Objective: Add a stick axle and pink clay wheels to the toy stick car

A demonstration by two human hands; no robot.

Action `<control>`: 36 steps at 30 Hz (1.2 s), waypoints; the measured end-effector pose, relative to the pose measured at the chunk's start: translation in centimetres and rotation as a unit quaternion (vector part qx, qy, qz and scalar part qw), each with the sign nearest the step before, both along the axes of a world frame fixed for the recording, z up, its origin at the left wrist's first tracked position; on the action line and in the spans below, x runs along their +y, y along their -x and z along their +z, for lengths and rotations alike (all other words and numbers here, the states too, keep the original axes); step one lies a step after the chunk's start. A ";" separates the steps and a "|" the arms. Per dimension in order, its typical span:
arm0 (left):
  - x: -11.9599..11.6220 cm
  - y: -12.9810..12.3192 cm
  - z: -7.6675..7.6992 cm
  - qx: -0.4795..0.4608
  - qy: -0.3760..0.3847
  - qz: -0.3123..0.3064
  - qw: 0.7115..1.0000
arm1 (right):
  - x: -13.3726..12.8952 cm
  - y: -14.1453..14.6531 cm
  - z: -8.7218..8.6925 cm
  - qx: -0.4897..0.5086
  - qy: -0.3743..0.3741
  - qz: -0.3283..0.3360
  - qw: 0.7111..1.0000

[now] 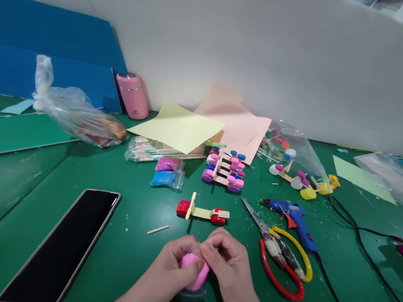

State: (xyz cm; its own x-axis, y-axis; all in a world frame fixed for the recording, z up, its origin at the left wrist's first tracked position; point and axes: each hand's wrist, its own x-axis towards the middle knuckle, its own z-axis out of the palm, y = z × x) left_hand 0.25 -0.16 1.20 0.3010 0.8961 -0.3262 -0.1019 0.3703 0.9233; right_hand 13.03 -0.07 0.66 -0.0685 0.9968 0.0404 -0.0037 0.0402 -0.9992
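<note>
At the front centre, my left hand (170,271) is closed on a small clear bag of pink clay (192,271), its thumb lying over the clay. My right hand (229,268) pinches the bag's upper right edge, touching the left fingertips. Just beyond the hands stands a small model (201,213) with red wheels and a pale yellow body. Farther back is a row of similar models (224,170) with pink, purple and blue wheels. Two small bags of purple and blue clay (167,172) lie left of that row.
A phone (64,246) lies at the left. Scissors (280,255) and a blue glue gun (295,219) with a black cable are at the right. Behind are paper sheets (178,124), a pink bottle (133,95) and a plastic bag (77,113).
</note>
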 end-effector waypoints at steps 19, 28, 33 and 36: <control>-0.1 0.3 -1.2 -0.072 0.056 -0.008 0.996 | 0.3 -0.2 0.1 -0.048 0.016 -0.005 0.999; -0.5 0.2 -1.5 -0.069 0.048 -0.028 0.996 | 0.4 -0.6 0.3 -0.041 0.010 0.006 0.999; -0.2 0.6 -1.9 -0.109 0.065 0.040 0.991 | 0.3 -0.7 0.2 0.019 0.025 0.021 0.999; 0.1 1.0 -2.0 -0.086 0.016 0.048 0.995 | 0.2 -0.6 0.0 -0.003 0.017 0.044 0.999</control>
State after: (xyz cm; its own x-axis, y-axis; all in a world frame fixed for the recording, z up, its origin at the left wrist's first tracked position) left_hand -0.75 -0.11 -0.76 0.2680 0.9135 -0.3062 -0.2947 0.3803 0.8766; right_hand 13.65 0.14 0.69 -0.1562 0.9877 0.0060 -0.0007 0.0060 -1.0000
